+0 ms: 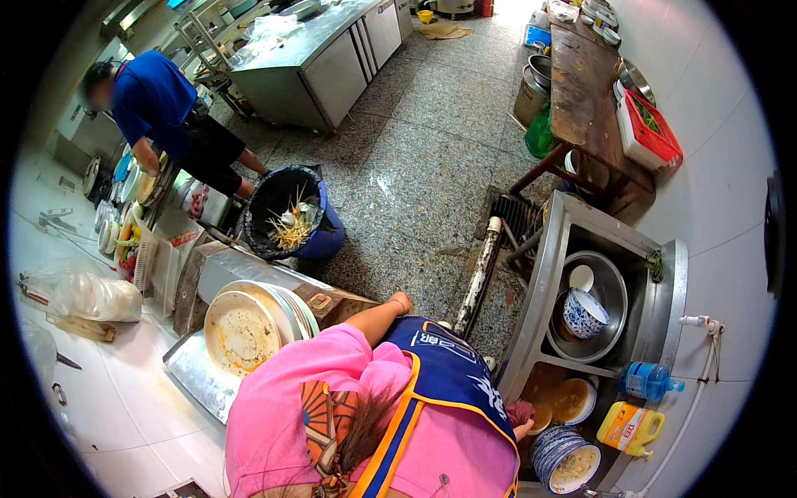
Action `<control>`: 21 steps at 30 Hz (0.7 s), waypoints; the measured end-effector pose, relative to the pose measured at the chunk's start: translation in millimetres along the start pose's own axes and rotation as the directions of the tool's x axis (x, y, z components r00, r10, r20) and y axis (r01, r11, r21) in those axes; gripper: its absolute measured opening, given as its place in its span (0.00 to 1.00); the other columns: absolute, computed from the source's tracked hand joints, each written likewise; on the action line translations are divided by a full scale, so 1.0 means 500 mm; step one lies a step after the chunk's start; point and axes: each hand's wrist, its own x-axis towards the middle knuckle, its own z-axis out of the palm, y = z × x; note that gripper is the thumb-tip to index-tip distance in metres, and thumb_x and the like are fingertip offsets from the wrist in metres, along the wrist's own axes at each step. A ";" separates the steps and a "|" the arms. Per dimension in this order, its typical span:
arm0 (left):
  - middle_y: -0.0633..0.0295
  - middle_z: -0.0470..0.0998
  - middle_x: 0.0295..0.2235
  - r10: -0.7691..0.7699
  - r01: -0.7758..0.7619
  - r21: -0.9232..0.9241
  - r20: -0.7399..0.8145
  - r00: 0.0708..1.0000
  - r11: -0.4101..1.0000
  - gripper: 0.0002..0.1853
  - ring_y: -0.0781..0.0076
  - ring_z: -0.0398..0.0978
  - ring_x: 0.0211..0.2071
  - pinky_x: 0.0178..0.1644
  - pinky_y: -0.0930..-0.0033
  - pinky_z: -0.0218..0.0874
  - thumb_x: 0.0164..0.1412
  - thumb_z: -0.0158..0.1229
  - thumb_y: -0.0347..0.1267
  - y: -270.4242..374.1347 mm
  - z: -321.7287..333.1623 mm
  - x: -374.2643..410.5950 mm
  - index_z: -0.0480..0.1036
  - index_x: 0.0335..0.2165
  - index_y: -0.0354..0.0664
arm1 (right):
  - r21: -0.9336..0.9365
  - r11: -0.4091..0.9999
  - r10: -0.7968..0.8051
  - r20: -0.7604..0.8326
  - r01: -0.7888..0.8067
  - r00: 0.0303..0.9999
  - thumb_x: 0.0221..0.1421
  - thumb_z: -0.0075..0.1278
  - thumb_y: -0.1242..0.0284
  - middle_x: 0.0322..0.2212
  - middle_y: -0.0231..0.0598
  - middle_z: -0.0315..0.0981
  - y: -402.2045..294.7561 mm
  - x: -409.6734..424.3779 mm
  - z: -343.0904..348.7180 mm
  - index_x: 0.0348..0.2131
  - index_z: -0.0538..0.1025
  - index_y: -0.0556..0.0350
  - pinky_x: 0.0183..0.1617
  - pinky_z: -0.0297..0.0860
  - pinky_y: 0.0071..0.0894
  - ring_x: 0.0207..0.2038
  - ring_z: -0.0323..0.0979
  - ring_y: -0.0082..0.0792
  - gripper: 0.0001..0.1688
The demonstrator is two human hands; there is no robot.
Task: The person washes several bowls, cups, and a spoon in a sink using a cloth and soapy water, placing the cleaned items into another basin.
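Observation:
At the sink's near edge, my right hand shows only partly and grips a bunched dark-red cloth. Beside it, a stack of blue-and-white bowls tilts in the near basin, with food residue in the top bowl. Further bowls holding brown liquid sit just behind that stack. My left forearm reaches forward past the navy apron; around my left hand I see little more than the wrist, and the fingers are hidden. Stacked soiled plates stand on the metal counter to my left.
The far basin holds a steel bowl with a patterned bowl inside. A blue bottle and yellow jug stand on the sink's rim. A lined bin containing skewers is ahead left, near a person in blue. A pipe crosses the floor.

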 end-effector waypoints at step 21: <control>0.48 0.70 0.40 -0.026 0.026 -0.002 -0.009 1.000 1.000 0.17 0.57 0.68 0.43 0.46 0.63 0.59 0.50 0.45 0.37 -0.015 0.010 0.003 0.74 0.33 0.37 | -0.017 0.988 -0.155 0.065 0.156 0.986 0.46 0.37 0.58 0.37 0.39 0.67 0.008 0.011 -0.028 0.40 0.68 0.54 0.41 0.64 0.36 0.40 0.66 0.38 0.25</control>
